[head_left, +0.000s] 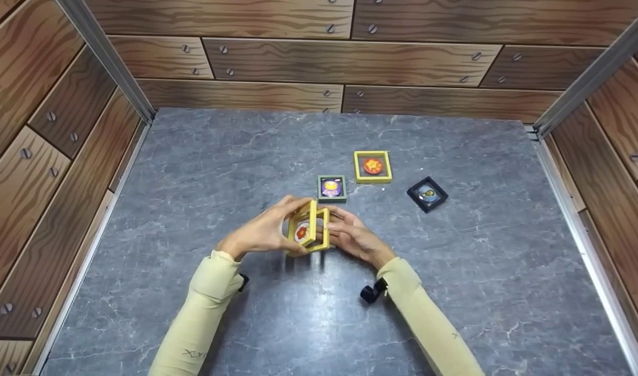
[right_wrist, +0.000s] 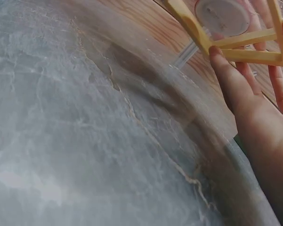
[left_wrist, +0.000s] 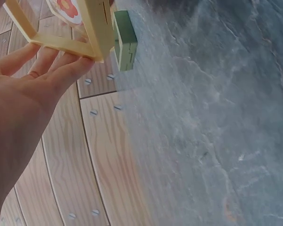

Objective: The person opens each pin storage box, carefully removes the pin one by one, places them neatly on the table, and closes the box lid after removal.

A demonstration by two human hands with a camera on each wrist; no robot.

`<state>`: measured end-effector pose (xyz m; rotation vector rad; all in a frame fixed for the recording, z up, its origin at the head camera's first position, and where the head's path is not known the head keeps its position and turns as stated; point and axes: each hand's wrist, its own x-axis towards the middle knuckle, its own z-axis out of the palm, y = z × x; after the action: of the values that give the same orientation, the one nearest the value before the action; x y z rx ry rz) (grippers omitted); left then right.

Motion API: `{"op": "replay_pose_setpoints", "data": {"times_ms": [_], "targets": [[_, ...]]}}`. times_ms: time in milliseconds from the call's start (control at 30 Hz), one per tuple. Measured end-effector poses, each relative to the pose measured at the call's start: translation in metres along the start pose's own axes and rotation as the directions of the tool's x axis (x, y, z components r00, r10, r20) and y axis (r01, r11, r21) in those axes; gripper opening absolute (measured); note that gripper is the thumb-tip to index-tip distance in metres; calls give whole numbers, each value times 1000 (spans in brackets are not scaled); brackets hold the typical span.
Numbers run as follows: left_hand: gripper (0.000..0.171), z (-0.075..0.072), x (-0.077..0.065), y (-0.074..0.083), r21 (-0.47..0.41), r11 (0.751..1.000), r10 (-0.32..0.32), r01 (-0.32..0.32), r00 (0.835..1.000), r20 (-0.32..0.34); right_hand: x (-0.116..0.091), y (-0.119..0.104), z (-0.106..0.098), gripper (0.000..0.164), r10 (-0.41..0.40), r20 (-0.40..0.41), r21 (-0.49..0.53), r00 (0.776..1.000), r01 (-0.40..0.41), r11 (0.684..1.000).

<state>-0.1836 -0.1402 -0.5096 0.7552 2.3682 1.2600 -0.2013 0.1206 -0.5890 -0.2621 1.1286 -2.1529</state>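
A yellow floating display frame (head_left: 312, 223) is held up between my two hands, its two halves spread apart like an open book. A round white badge with a red flower (head_left: 302, 232) shows inside it; the right wrist view shows the badge's plain back (right_wrist: 222, 18). My left hand (head_left: 264, 227) grips the left half, thumb at the bottom edge and fingers at the top. My right hand (head_left: 356, 235) holds the right half, its thumb (right_wrist: 219, 59) at a corner. In the left wrist view, fingers lie along the frame's yellow edge (left_wrist: 61, 43).
Beyond the hands lie a small green frame with a purple and yellow badge (head_left: 331, 188), a second yellow frame with a red and orange badge (head_left: 373, 167), and a black frame (head_left: 427, 194) turned cornerwise. Wood-patterned walls (head_left: 350, 62) enclose the grey marbled table (head_left: 220, 151).
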Motion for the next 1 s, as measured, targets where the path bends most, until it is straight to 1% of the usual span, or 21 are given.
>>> {"op": "replay_pose_setpoints", "data": {"times_ms": [133, 233, 300, 433, 567, 667, 733, 800, 900, 1000], "targets": [[113, -2, -2, -5, -19, 999, -47, 47, 999, 4, 2, 1, 1, 62, -25, -38, -45, 999, 23, 999], [114, -4, -3, -8, -14, 998, -64, 64, 998, 3, 2, 1, 2, 54, -42, -72, -83, 997, 36, 996], [113, -5, -4, -10, -13, 998, -59, 59, 998, -1, 2, 1, 3, 52, -54, -90, -104, 995, 44, 994], [111, -8, -4, -15, -29, 999, -24, 24, 1000, -12, 3, 0, 3, 57, -58, -134, -146, 989, 38, 989], [112, -9, -6, -19, -38, 999, -16, 15, 1000, -24, 5, 1, 6, 57, -56, -169, -182, 984, 25, 983], [111, -10, -8, -22, -40, 999, -12, 11, 999, -32, 7, 4, 9, 54, -77, -200, -221, 977, 31, 975], [111, -11, -9, -23, -33, 999, -15, 14, 999, -36, 9, 5, 12, 53, -100, -232, -276, 968, 33, 960], [111, -11, -11, -24, -28, 999, -23, 22, 999, -41, 11, 7, 15, 51, -134, -264, -344, 955, 36, 938], [112, -12, -13, -26, -34, 999, -34, 32, 998, -57, 16, 7, 18, 48, -196, -295, -458, 935, 42, 888], [112, -12, -14, -29, -81, 996, -30, 24, 997, -74, 20, 7, 21, 45, -246, -309, -540, 919, 43, 841]]}}
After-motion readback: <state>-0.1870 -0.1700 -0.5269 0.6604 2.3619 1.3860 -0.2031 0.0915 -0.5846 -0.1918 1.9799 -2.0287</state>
